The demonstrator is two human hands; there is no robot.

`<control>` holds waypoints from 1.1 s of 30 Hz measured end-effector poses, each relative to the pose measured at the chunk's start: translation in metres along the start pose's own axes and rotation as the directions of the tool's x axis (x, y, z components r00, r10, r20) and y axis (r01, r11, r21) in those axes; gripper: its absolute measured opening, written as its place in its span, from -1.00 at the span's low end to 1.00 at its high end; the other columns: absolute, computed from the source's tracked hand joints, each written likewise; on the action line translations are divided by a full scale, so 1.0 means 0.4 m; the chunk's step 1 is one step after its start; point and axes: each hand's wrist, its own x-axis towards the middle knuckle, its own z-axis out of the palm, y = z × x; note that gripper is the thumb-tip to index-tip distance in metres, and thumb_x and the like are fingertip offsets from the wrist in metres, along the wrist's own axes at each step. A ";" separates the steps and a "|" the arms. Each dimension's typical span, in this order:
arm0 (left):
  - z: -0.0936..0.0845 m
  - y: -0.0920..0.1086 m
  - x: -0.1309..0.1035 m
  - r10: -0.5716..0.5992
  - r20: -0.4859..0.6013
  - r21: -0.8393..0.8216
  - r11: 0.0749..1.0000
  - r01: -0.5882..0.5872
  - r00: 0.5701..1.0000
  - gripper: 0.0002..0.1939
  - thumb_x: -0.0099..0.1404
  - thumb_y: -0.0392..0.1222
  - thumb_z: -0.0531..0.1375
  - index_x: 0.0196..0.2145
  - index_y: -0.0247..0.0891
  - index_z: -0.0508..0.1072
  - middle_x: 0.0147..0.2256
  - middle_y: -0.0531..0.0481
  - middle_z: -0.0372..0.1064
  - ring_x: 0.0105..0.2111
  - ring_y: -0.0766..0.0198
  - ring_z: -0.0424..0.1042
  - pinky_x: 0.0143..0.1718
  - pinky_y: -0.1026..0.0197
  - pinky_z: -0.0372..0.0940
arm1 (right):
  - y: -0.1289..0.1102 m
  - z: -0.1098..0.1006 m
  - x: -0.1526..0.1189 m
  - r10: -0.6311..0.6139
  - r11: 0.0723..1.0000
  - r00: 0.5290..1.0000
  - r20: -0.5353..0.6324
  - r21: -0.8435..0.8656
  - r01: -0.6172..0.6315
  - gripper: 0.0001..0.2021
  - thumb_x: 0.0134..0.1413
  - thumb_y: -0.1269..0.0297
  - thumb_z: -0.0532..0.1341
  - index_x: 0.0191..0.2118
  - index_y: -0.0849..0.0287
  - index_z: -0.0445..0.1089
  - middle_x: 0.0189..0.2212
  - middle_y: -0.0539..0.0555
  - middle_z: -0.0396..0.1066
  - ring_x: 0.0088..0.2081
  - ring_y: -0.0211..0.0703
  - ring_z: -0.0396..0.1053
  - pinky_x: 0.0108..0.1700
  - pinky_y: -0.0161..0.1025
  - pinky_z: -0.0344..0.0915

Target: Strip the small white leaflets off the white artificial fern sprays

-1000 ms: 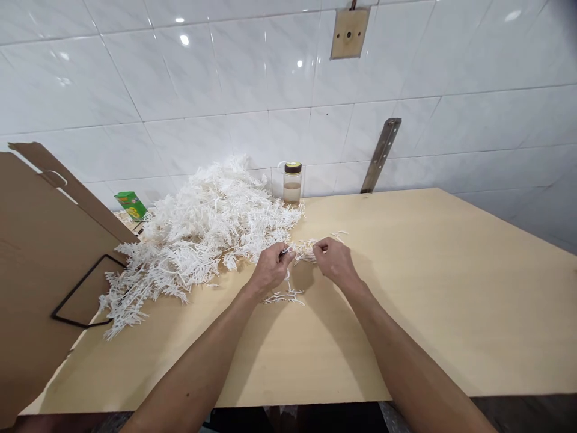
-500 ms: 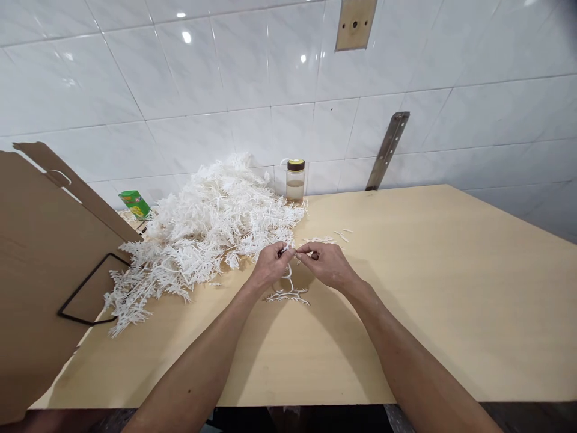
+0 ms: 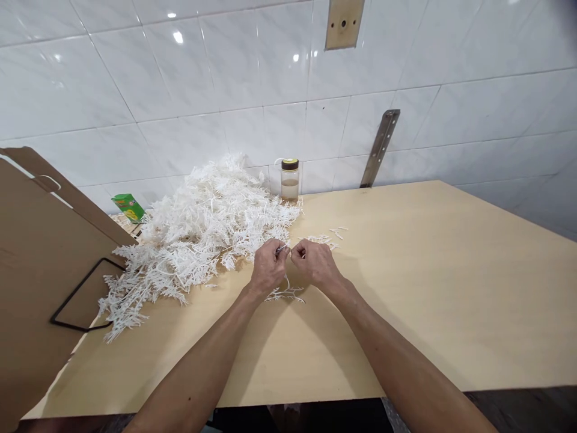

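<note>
I see a white branch (image 3: 287,294), thin and matt, forked into many small twigs like coral. Its upper end is in the left hand (image 3: 268,264), and its lower part spreads on the table (image 3: 428,300), at six o'clock from the hands. The fingers of the left hand are closed narrow around the branch; a small dark thing also shows there, too small to name. The right hand (image 3: 318,263) is just beside, its fingertips pressed together; if they hold something, I cannot tell.

Now I count. Hands: two. Heap (image 3: 211,216) of similar white branches: one, at ten o'clock, but its pieces are too tangled for counting. Loose white bits (image 3: 321,239) at one o'clock: more than three, some overlapping. Bottle (image 3: 290,186) with dark lid, partly filled: one, at twelve. Green box (image 3: 128,207): one, at ten, behind the heap. Cardboard (image 3: 40,288) with one black frame (image 3: 74,296): at nine. Metal strip (image 3: 380,149) with holes: one, against the wall, at one.
</note>
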 end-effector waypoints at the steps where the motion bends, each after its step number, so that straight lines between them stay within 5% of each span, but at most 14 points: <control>1: -0.001 0.003 -0.002 0.027 -0.012 0.022 0.999 -0.027 1.000 -0.83 0.26 -0.16 0.08 -0.46 -0.24 0.32 -0.49 0.06 0.23 -0.45 0.32 0.21 -0.36 0.26 0.12 | -0.001 0.004 0.002 0.018 1.000 1.000 -0.010 -0.007 -0.019 -0.84 -0.01 0.35 0.14 -0.54 0.17 0.39 -0.54 0.06 0.47 -0.48 -0.20 0.29 -0.36 -0.27 0.12; 7: -0.007 0.007 0.001 0.072 -0.068 -0.051 0.996 -0.075 0.995 -0.78 0.29 -0.07 0.11 -0.38 -0.24 0.44 -0.44 0.02 0.32 -0.41 0.30 0.28 -0.33 0.26 0.18 | 0.086 -0.015 0.028 0.241 0.969 0.966 -0.098 -0.026 -0.245 -0.90 -0.02 0.37 0.15 -0.49 0.17 0.37 -0.48 0.11 0.46 -0.39 -0.10 0.37 -0.32 -0.24 0.18; 11: 0.001 0.000 0.003 0.011 0.018 -0.159 0.987 -0.008 1.000 -0.76 0.22 -0.03 0.19 -0.38 -0.25 0.53 -0.43 0.01 0.41 -0.40 0.28 0.34 -0.32 0.26 0.21 | 0.123 -0.050 0.032 0.212 0.977 0.930 -0.299 0.093 -0.193 -0.79 0.00 0.26 0.20 -0.22 0.24 0.42 -0.24 0.20 0.47 -0.32 -0.09 0.40 -0.18 -0.16 0.28; 13: 0.003 0.000 0.001 -0.023 0.069 -0.171 0.985 0.035 0.997 -0.77 0.22 -0.05 0.19 -0.39 -0.24 0.55 -0.45 0.03 0.43 -0.43 0.29 0.34 -0.36 0.26 0.20 | 0.104 -0.059 0.023 0.178 0.967 0.961 -0.213 0.219 -0.130 -0.72 0.07 0.13 0.18 -0.19 0.23 0.42 -0.27 0.17 0.47 -0.44 -0.16 0.38 -0.28 -0.19 0.32; 15: 0.002 0.003 -0.003 -0.062 0.115 -0.155 0.985 0.080 0.991 -0.77 0.22 -0.05 0.17 -0.40 -0.25 0.53 -0.50 0.06 0.40 -0.48 0.32 0.31 -0.42 0.28 0.17 | 0.073 -0.059 0.010 0.092 0.923 0.996 0.013 0.374 -0.090 -0.64 0.15 -0.01 0.11 -0.28 0.20 0.44 -0.45 0.06 0.43 -0.57 -0.23 0.31 -0.47 -0.25 0.29; 18: -0.004 0.009 -0.008 -0.090 0.133 -0.130 0.986 0.108 0.987 -0.80 0.23 -0.06 0.17 -0.33 -0.24 0.47 -0.56 0.11 0.34 -0.55 0.36 0.25 -0.47 0.29 0.14 | 0.038 -0.048 -0.006 -0.038 0.867 0.978 0.205 0.494 -0.070 -0.64 0.12 -0.04 0.13 -0.35 0.17 0.44 -0.49 0.00 0.42 -0.63 -0.30 0.24 -0.59 -0.32 0.24; 22: -0.017 0.016 -0.004 0.003 0.101 -0.127 0.992 0.010 0.995 -0.70 0.15 -0.09 0.25 -0.18 -0.23 0.37 -0.41 0.06 0.40 -0.44 0.32 0.34 -0.37 0.27 0.24 | 0.044 -0.039 -0.004 0.003 0.872 0.984 0.176 0.481 -0.089 -0.74 0.07 0.07 0.19 -0.43 0.16 0.40 -0.60 -0.04 0.34 -0.64 -0.32 0.24 -0.59 -0.35 0.26; 26: -0.039 0.025 0.011 0.140 -0.136 -0.124 0.980 -0.157 0.981 -0.80 0.22 -0.16 0.18 -0.20 -0.26 0.38 -0.21 -0.11 0.43 -0.19 0.22 0.39 -0.11 0.17 0.29 | 0.075 -0.051 0.010 0.079 0.805 0.984 0.163 0.571 -0.159 -0.82 0.05 0.15 0.21 -0.41 0.16 0.35 -0.61 -0.05 0.32 -0.63 -0.31 0.27 -0.58 -0.33 0.31; 29: -0.053 0.024 0.020 0.024 -0.311 -0.152 0.985 -0.075 0.950 -0.86 0.27 -0.15 0.10 -0.26 -0.25 0.38 -0.31 -0.07 0.42 -0.30 0.27 0.39 -0.23 0.22 0.31 | 0.091 -0.062 0.018 0.112 0.739 0.985 0.132 0.652 -0.171 -0.85 0.03 0.19 0.22 -0.39 0.17 0.33 -0.59 -0.03 0.35 -0.59 -0.29 0.29 -0.59 -0.34 0.31; 33: -0.046 0.023 0.007 -0.024 -0.252 -0.201 0.979 -0.028 0.967 -0.78 0.26 -0.06 0.12 -0.24 -0.25 0.37 -0.42 0.01 0.38 -0.52 0.38 0.30 -0.47 0.31 0.20 | 0.095 -0.065 0.025 0.185 0.630 0.977 0.106 0.750 -0.201 -0.80 0.00 0.15 0.24 -0.39 0.16 0.27 -0.41 0.07 0.47 -0.57 -0.32 0.28 -0.64 -0.37 0.26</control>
